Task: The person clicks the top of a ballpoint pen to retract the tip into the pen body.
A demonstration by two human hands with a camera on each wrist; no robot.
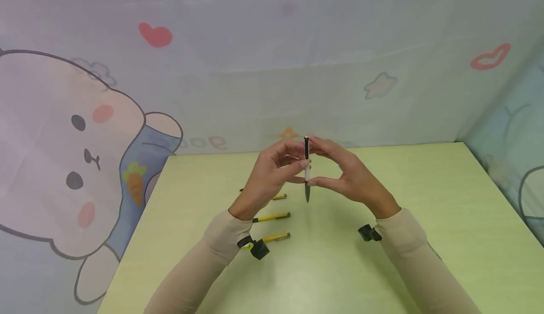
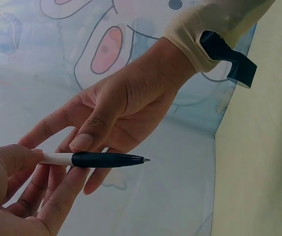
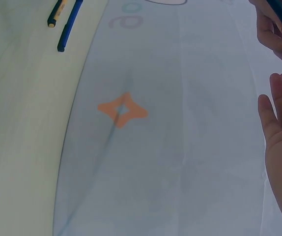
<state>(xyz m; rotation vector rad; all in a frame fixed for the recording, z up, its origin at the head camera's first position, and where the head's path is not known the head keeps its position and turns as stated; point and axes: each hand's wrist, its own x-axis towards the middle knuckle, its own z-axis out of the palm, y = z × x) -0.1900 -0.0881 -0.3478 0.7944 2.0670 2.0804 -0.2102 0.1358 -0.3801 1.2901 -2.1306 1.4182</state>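
A black-and-white pen (image 1: 307, 174) stands upright above the table, point down, in the head view. My left hand (image 1: 269, 174) pinches its white middle between thumb and fingers; in the left wrist view that grip sits behind the pen's dark front part (image 2: 109, 160), with the metal tip bare. My right hand (image 1: 354, 177) is on the other side, thumb and forefinger spread near the pen's two ends. Seen from the right wrist, the right hand's fingers (image 3: 281, 103) are extended, with a gap between them and the left hand (image 3: 276, 37).
Several pens lie on the pale yellow-green table (image 1: 331, 276), partly behind my left hand and wrist, among them a yellow pen (image 1: 274, 217) and another yellow pen (image 1: 278, 237). A blue pen (image 3: 70, 27) shows in the right wrist view. A printed cloth (image 1: 263, 82) hangs behind the table.
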